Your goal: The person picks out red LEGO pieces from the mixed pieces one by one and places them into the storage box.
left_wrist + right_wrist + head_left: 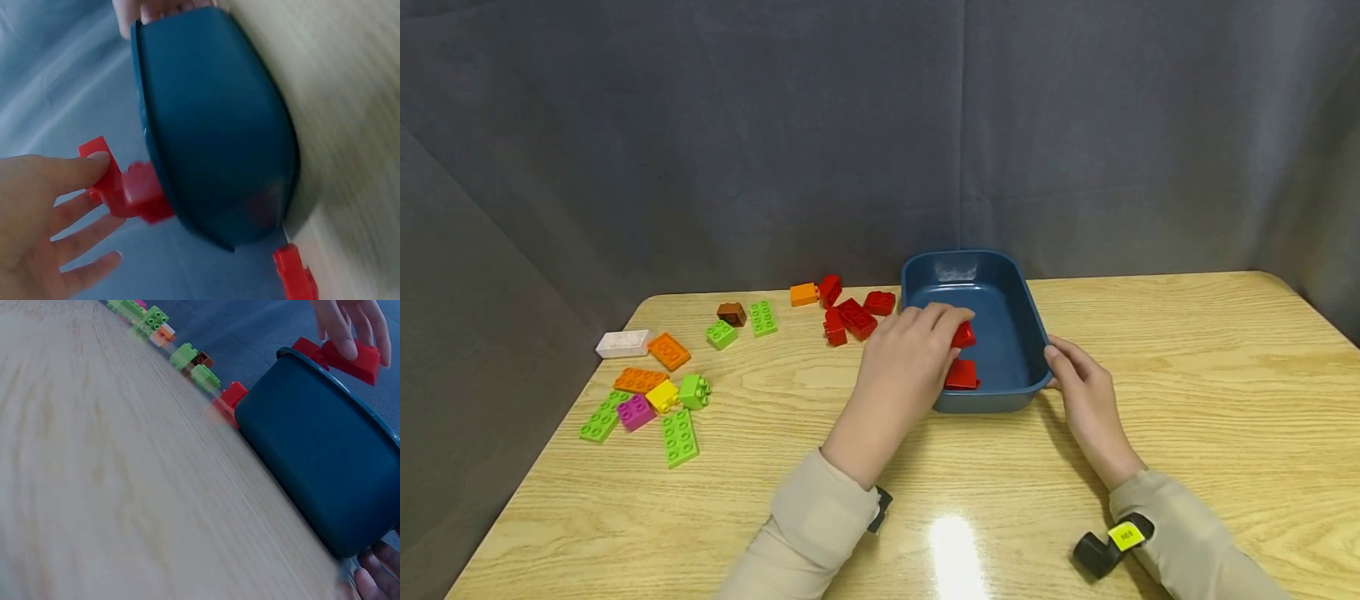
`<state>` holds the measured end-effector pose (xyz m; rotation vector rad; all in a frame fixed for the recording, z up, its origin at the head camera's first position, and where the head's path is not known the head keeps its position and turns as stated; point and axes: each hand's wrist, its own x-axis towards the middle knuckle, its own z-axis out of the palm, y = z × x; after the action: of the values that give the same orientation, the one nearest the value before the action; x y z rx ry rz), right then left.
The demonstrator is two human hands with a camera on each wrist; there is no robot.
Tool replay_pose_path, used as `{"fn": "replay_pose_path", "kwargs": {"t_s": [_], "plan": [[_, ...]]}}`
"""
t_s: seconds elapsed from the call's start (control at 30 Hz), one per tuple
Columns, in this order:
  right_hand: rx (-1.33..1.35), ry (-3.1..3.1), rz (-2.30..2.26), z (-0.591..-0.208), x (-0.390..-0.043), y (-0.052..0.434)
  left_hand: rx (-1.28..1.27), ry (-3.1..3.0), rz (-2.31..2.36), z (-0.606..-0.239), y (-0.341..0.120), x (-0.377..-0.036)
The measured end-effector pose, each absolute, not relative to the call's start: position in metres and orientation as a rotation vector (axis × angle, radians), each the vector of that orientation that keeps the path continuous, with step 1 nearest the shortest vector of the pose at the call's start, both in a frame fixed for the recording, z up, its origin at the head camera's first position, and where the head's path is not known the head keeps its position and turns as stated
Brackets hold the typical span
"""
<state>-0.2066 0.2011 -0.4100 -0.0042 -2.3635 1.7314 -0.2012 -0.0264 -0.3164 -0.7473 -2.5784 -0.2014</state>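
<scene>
My left hand (904, 358) is over the left side of a dark blue plastic bin (981, 403). Its thumb and fingers pinch a red toy brick (100, 164), which shows above the rim in the left wrist view. Right beside that brick is another red brick (147, 192), overlapping the bin's edge. Lower in the head view, a red piece (961, 375) shows inside the bin near its front wall. My right hand (1088, 402) grips the bin's front right corner, thumb at the rim and fingers on the outside.
Left of the bin lie several red bricks (856, 318) and an orange brick (804, 294). Farther left are green (680, 437), purple (636, 412), yellow (662, 396), brown (732, 313) and white bricks (623, 343). A grey curtain (775, 142) hangs behind the wooden table (1210, 375).
</scene>
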Motion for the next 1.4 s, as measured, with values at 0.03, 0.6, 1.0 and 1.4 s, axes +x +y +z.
{"fn": "replay_pose_path", "kwargs": {"t_s": [0.03,0.6,1.0,1.4], "plan": [[-0.007,-2.363,1.739,-0.41,-0.206,0.201,-0.767,-2.573,-0.197,-0.318,-0.024,-0.2],[-0.002,-2.363,1.743,-0.411,-0.207,0.201,-0.952,-2.432,0.063,-0.33,-0.003,-0.184],[-0.022,-2.365,1.764,-0.409,-0.206,0.201,-1.013,-2.521,0.12,-0.334,0.0,-0.184],[0.002,-2.358,1.752,-0.409,-0.206,0.201,-0.973,-2.484,0.12,-0.339,0.0,-0.186]]}}
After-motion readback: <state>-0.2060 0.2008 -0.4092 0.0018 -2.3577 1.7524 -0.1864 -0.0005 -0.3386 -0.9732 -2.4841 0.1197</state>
